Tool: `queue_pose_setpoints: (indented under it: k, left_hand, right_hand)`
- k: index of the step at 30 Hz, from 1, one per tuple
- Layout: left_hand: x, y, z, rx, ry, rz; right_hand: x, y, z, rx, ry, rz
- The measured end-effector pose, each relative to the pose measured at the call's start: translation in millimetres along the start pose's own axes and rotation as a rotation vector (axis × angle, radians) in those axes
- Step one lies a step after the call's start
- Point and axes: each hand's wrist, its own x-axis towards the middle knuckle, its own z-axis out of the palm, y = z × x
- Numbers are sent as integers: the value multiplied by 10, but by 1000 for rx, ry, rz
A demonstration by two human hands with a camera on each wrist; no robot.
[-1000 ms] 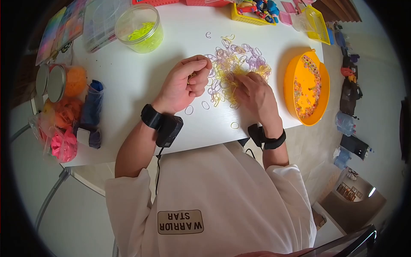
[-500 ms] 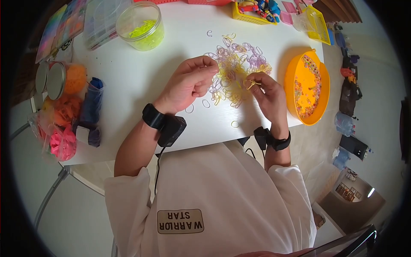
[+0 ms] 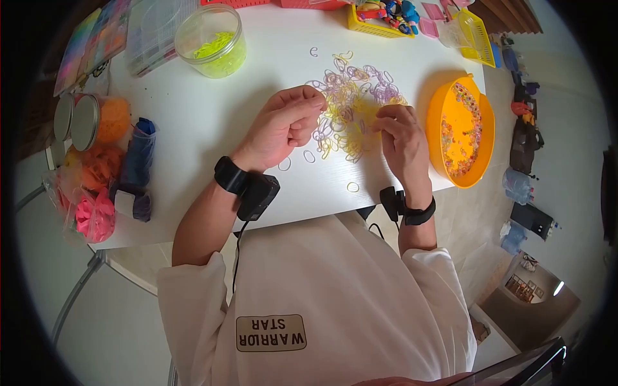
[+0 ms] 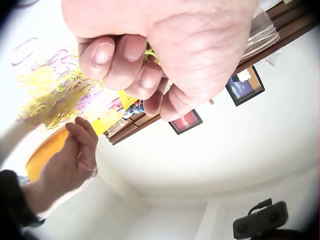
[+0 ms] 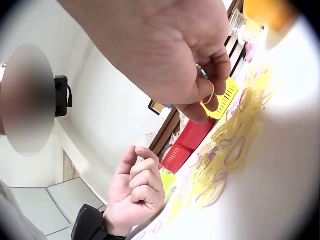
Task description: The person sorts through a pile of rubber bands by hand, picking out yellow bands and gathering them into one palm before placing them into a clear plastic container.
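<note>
A loose heap of yellow and purple rubber bands (image 3: 351, 106) lies on the white table between the two hands. My left hand (image 3: 281, 125) is raised at the heap's left side, fingers curled in and thumb against the index finger. Yellow-green rubber bands (image 4: 151, 52) show between its curled fingers and palm in the left wrist view. At the heap's right edge, my right hand (image 3: 405, 141) is held with fingers bent downward. The right wrist view shows a pale yellow rubber band (image 5: 211, 93) pinched at its fingers, partly hidden by them.
An orange heart-shaped tray (image 3: 460, 151) of small beads stands at the right. A clear jar (image 3: 222, 61) of neon-yellow bands is at the back left. Lidded jars (image 3: 96, 125) and bagged bands (image 3: 96, 215) line the left edge. A yellow basket (image 3: 380, 27) stands behind.
My right hand lifted from the heap with a yellow band, moved right, then turned its palm downward. My left hand shifted slightly right and stayed curled.
</note>
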Motion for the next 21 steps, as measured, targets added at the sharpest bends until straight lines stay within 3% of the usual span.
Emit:
queue_pose_setpoints:
  k: [21]
  left_hand:
    - [5, 8, -42, -9, -13, -1]
  right_hand:
    - [-2, -98, 152, -24, -121, 77]
